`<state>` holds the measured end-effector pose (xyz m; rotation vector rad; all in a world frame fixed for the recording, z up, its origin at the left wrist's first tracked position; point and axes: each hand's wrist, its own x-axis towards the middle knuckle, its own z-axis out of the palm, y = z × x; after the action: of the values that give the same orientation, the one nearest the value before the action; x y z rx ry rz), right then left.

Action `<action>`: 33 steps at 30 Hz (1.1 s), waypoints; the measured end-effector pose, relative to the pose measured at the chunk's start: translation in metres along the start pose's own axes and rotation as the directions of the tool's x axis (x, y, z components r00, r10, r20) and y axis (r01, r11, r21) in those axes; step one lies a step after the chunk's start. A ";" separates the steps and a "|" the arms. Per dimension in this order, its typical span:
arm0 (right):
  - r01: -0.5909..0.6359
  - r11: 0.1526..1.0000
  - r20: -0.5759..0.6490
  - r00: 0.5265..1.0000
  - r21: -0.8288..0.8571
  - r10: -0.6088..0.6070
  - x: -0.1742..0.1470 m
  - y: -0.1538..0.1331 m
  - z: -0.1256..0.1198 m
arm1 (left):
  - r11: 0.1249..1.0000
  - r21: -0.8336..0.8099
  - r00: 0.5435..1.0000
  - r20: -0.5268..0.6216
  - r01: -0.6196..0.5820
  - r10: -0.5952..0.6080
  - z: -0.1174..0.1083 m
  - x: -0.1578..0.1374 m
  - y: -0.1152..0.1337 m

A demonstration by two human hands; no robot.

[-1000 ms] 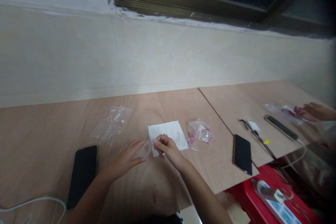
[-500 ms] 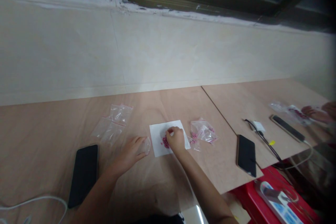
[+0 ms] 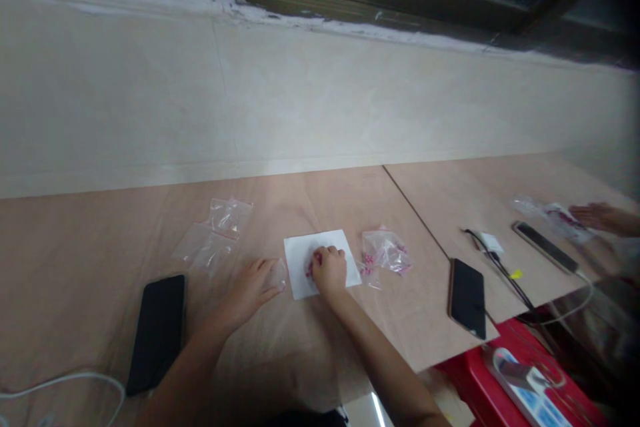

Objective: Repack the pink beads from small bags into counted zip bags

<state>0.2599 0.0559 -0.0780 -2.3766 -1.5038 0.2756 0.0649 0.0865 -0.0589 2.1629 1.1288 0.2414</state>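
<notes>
My left hand point(image 3: 254, 285) is curled around a small clear plastic bag point(image 3: 280, 275), whose open-looking end faces the white sheet of paper point(image 3: 299, 287). On that sheet lies a small pile of pink-red beads point(image 3: 309, 271), mostly covered by my right hand point(image 3: 330, 269). The right fingers are bent down and pinched together at the pile. Whether a bead is between them is hidden. Just right of the paper, another clear bag point(image 3: 389, 253) contains more pink beads point(image 3: 369, 260).
Empty zip bags point(image 3: 215, 233) lie at the left, beyond a black phone point(image 3: 157, 333). A second phone point(image 3: 467, 297), cables point(image 3: 505, 273) and a power bank point(image 3: 545, 247) are at the right. Another person's hand point(image 3: 600, 217) rests near a bag at far right. A red stool point(image 3: 480, 380) stands below the table edge.
My right hand has moved slightly left and down over the beads, covering more of the pile. My left hand stays in place with the bag. The other person's hand has shifted and flattened.
</notes>
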 end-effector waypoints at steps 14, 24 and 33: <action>0.279 0.844 -0.121 0.960 0.458 -0.251 -0.026 -0.025 -0.004 | 0.999 -0.042 1.000 -0.011 -0.019 0.018 0.003 0.005 0.005; 0.036 0.991 -0.099 0.995 0.131 -0.023 -0.008 0.007 0.014 | 0.998 -0.042 0.999 -0.009 0.046 -0.047 0.001 0.000 -0.003; 0.078 0.992 -0.067 0.995 0.102 -0.072 0.003 -0.002 0.017 | 0.998 -0.053 0.999 -0.014 0.039 -0.040 0.000 -0.001 -0.005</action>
<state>0.2542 0.0624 -0.0936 -2.2219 -1.5079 0.2524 0.0614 0.0881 -0.0614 2.0937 1.1596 0.2682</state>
